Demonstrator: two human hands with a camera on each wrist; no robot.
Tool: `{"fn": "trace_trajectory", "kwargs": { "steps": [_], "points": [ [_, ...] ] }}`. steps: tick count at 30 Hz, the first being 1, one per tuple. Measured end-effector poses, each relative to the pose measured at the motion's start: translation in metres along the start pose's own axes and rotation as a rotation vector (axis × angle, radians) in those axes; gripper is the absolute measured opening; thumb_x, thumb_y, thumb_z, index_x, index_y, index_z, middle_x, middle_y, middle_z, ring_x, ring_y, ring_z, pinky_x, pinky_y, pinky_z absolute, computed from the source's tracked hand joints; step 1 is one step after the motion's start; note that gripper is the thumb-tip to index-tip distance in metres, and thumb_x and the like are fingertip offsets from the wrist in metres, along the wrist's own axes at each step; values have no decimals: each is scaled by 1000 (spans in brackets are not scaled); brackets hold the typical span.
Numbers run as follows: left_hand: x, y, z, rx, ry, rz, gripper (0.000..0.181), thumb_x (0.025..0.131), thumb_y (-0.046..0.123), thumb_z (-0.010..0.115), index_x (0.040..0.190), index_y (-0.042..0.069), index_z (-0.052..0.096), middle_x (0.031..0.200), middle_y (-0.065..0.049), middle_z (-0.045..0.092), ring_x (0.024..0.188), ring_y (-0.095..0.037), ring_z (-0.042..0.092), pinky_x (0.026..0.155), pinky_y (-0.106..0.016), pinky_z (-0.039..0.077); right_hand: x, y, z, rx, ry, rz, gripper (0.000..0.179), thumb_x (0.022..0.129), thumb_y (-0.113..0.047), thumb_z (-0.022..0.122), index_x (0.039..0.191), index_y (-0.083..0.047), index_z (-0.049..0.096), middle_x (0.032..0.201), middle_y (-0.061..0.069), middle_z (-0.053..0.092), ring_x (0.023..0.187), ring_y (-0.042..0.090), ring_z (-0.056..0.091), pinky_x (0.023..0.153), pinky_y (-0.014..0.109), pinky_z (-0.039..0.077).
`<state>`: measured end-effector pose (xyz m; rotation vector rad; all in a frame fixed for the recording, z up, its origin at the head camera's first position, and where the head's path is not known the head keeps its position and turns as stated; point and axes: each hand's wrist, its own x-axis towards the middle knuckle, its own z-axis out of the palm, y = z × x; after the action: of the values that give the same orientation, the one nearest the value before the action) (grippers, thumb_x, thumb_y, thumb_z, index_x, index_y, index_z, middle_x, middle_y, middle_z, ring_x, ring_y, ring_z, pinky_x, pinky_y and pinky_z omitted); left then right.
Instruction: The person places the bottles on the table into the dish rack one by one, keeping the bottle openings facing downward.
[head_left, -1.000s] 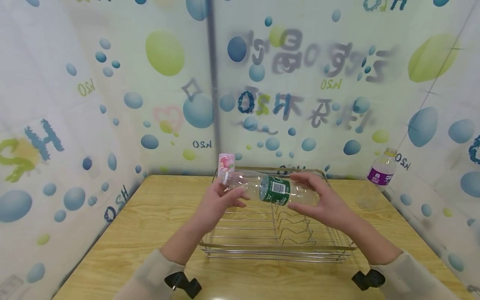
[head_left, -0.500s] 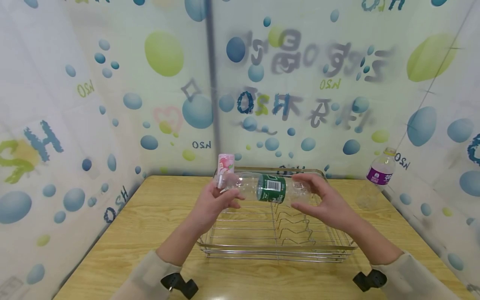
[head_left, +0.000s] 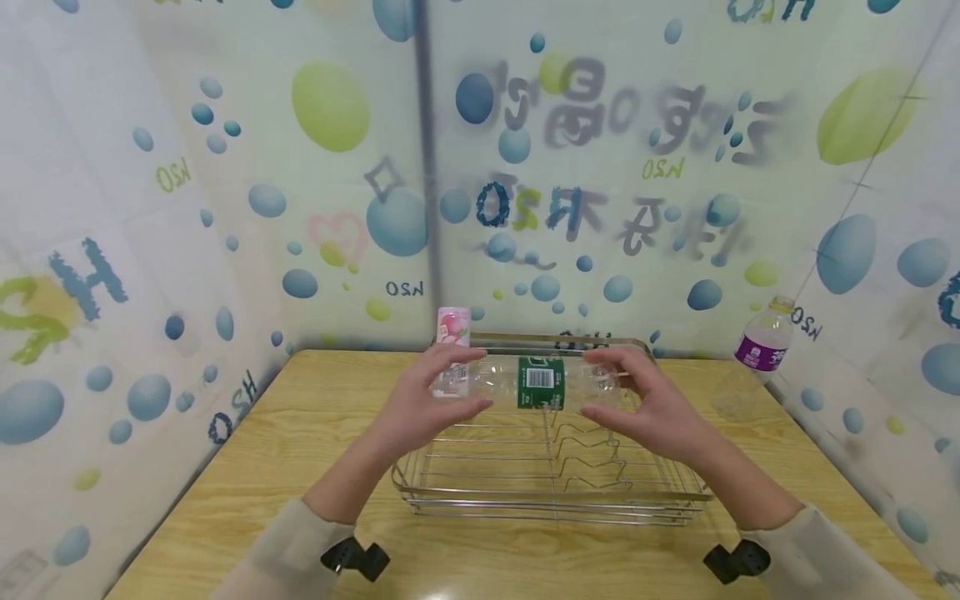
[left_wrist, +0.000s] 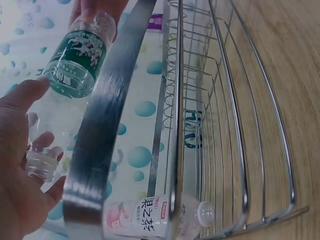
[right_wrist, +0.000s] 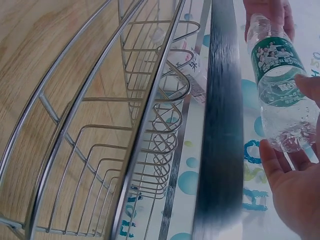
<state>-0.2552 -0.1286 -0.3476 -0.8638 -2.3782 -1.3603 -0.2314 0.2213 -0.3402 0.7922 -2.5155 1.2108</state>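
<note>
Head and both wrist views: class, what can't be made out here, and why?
- Head: fine print on the held bottle's green label, too small.
- Head: the peach-labelled bottle's lowest part, behind the left grip.
- Left wrist: the purple-labelled bottle's cap, behind the dish rack's flat rim.
- Right wrist: part of the right grip, cut off by the right edge.

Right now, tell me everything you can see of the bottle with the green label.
The bottle looks like clear, see-through plastic and seems empty. A green label with white print and a barcode wraps around its middle. It lies on its side, roughly level, held above the wire rack. The left hand grips its neck end; the right hand holds its base end.
</note>
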Motion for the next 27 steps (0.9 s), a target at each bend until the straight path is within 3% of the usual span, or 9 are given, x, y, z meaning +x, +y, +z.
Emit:
{"fn": "trace_trajectory", "kwargs": {
  "steps": [4, 6, 13, 19, 27],
  "points": [
    [3, 2, 5, 195, -29, 158, 62, 88, 25, 95, 145, 18, 70, 138, -3, 69, 127, -25, 67, 105, -51, 61, 2, -1, 1, -5, 5, 0, 62, 99, -20, 85, 154, -16, 57, 152, 8, 57, 135, 27, 56, 108, 6, 45],
    [3, 3, 7, 265, -34, 183, 65, 87, 26, 96, 146, 17, 69, 136, -4, 70, 120, -24, 69, 98, -46, 63, 3, -1, 2, 2, 10, -4, 62, 99, -19, 85, 154, -14, 56, 153, 9, 56, 134, 28, 58, 108, 6, 46],
    [-1, 2, 17, 228, -126, 6, 71, 92, 29, 92, 156, 24, 61, 146, -5, 66, 122, -27, 70, 99, -53, 64, 15, -3, 1, 53, 37, -9, 66, 99, -14, 83, 158, -11, 52, 159, 13, 55, 136, 34, 60, 106, 5, 47],
    [-2, 0, 27, 147, -139, -33, 68, 95, 25, 89, 155, 17, 60, 147, -8, 69, 130, -34, 69, 109, -57, 60, 29, -10, 0, 121, 64, 29, 69, 102, -17, 81, 162, -12, 48, 165, 12, 53, 149, 34, 53, 107, 3, 44],
    [-3, -1, 37, -23, -164, -165, 67, 97, 29, 88, 155, 24, 56, 148, -8, 68, 127, -31, 71, 100, -47, 66, 46, -23, 3, 175, 80, 55, 70, 103, -24, 80, 164, -16, 47, 171, 6, 47, 155, 32, 49, 106, 7, 47]
  ]
}}
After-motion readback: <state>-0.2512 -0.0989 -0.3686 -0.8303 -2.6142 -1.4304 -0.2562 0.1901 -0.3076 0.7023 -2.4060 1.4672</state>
